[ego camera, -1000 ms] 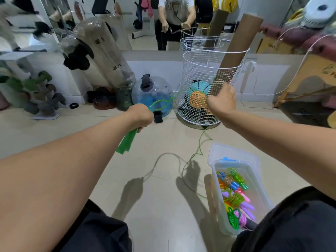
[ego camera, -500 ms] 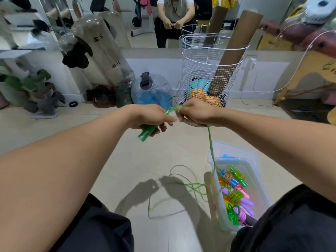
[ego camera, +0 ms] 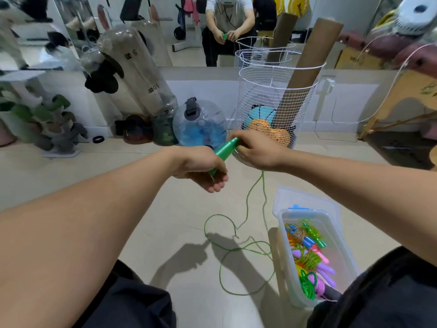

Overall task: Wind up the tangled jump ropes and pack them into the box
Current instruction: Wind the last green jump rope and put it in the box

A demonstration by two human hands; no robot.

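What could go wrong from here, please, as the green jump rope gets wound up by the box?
1. The green rope lies in loose crossing loops on the floor; winding quickly may pull them into a knot.
2. One loop runs against the clear box, so it may snag the corner or drag the box.
3. The left hand holds the green handle with its fingers partly open while the right hand works at the tip; the handle could slip.

Lower end of the green handle [ego camera: 224, 150] concealed within the left hand [ego camera: 201, 170]. Right hand [ego camera: 256, 150] fingertips hidden behind the handle. Box [ego camera: 287, 268] near corner covered by the knee.
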